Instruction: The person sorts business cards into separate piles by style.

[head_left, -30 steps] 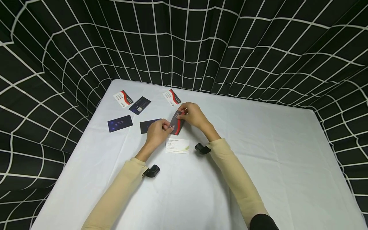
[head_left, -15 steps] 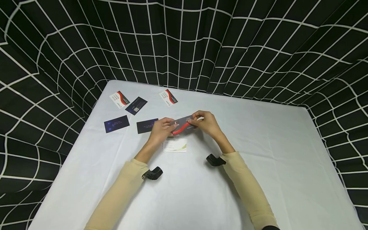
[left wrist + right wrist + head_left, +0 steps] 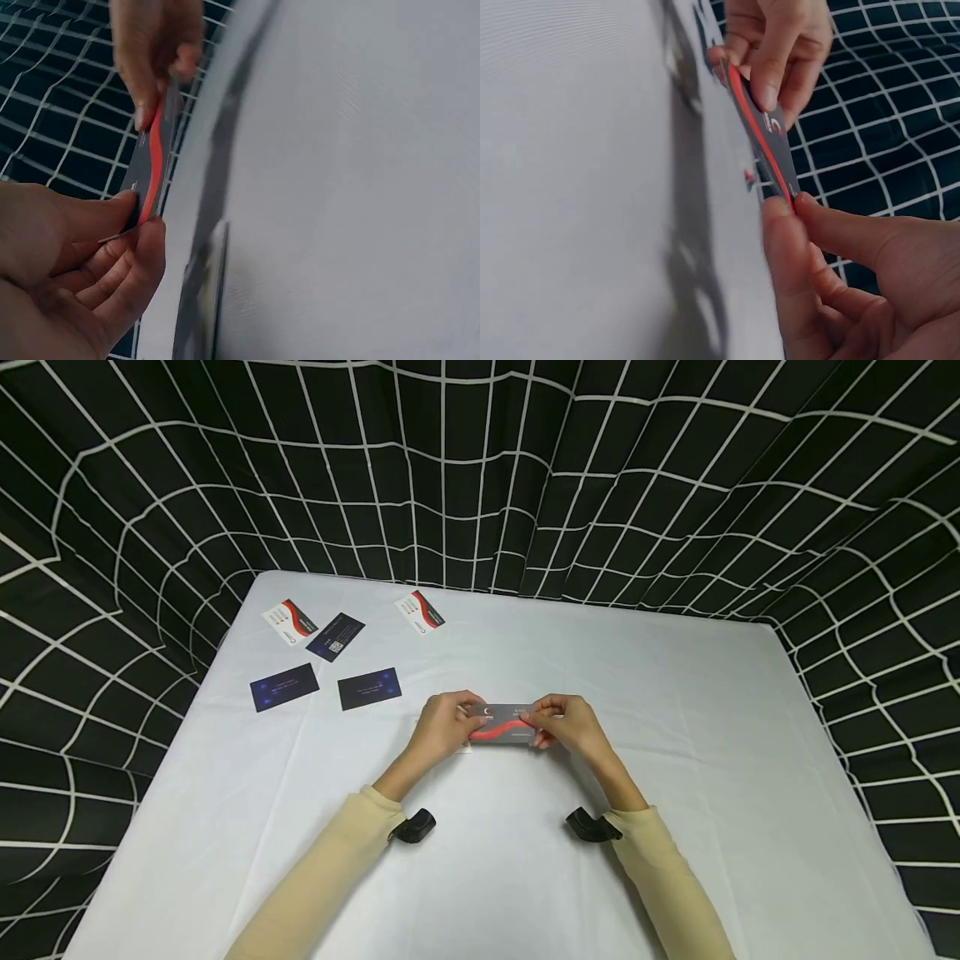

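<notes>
A dark grey business card (image 3: 501, 718) with a red wavy stripe is held level above the table, its printed side facing up. My left hand (image 3: 442, 727) pinches its left end between thumb and fingers. The right end is pinched by my right hand (image 3: 573, 724). In the left wrist view the card (image 3: 155, 161) spans the gap between both hands. Beneath it lies a white card (image 3: 202, 300), mostly hidden by the left hand and the held card in the head view.
Several business cards lie at the left and back of the white-clothed table (image 3: 675, 860): two dark blue ones (image 3: 370, 689) (image 3: 284, 687), a dark card with a QR code (image 3: 335, 637), and two white-and-red ones (image 3: 290, 622) (image 3: 420, 612). A black curtain with white grid lines (image 3: 465, 468) surrounds the table.
The grey card has turned from steeply slanted to nearly horizontal and come closer to the body, now over the white card. The right hand has swung right and toward the body.
</notes>
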`<state>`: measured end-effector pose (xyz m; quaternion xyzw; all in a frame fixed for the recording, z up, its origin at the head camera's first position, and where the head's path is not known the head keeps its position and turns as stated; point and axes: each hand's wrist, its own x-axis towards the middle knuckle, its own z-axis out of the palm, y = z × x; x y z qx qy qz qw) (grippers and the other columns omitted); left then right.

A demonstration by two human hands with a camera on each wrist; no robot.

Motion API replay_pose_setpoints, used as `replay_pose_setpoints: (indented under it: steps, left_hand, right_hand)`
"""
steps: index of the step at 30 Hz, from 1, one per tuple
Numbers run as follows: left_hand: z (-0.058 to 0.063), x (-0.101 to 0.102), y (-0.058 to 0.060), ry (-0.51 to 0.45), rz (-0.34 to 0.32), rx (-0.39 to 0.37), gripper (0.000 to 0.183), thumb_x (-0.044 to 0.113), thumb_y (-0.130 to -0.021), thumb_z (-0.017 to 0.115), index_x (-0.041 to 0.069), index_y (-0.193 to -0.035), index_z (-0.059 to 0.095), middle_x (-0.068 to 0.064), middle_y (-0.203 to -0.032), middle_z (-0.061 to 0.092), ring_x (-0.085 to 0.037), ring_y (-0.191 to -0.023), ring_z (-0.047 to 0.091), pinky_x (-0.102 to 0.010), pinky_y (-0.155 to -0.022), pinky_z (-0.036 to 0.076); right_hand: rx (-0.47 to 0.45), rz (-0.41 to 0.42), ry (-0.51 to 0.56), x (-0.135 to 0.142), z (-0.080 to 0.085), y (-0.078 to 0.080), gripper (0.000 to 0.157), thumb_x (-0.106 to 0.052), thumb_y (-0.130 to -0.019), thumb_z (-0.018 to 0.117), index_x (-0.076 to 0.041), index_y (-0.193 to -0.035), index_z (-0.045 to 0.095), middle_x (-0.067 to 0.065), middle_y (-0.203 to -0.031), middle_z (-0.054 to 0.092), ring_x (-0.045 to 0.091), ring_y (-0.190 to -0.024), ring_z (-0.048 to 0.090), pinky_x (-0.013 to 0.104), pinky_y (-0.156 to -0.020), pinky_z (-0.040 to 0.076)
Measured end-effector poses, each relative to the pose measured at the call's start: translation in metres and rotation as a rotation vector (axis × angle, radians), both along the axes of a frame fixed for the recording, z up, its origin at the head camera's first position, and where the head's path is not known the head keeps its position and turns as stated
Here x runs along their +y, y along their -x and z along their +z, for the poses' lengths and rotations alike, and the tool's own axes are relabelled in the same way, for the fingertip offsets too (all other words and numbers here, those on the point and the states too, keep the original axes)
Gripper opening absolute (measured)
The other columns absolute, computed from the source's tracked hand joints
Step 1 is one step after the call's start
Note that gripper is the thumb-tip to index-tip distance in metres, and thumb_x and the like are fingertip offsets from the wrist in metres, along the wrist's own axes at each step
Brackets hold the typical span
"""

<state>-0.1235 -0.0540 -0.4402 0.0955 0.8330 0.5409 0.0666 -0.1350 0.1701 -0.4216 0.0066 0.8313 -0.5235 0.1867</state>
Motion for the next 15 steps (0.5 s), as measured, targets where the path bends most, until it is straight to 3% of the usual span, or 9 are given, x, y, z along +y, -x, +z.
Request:
replay_pose_setpoints:
  steps: [4, 15]
  left_hand:
    - [-0.002, 0.004, -0.001, 0.167, -0.040, 0.109, 0.020, 0.006, -0.083, 0.077, 0.000, -0.102, 0.072, 0.000, -0.065, 0.059, -0.006, -0.053, 0.048, -0.021, -0.050, 0.037]
    - [-0.005, 0.019, -0.003, 0.412, -0.096, 0.196, 0.019, 0.015, -0.083, 0.079, 0.006, -0.100, 0.075, 0.000, -0.078, 0.066, -0.011, -0.066, 0.054, -0.029, -0.059, 0.043]
  right_hand:
    - [0.008, 0.010, -0.010, 0.004, -0.008, -0.006, 0.032, -0.020, -0.089, 0.074, 0.006, -0.103, 0.063, 0.011, -0.073, 0.066, 0.016, -0.051, 0.064, 0.035, -0.054, 0.056]
    - [0.024, -0.023, -0.070, 0.015, -0.018, -0.016, 0.028, -0.017, -0.087, 0.075, 0.006, -0.098, 0.064, 0.005, -0.061, 0.064, 0.014, -0.051, 0.062, 0.026, -0.051, 0.052]
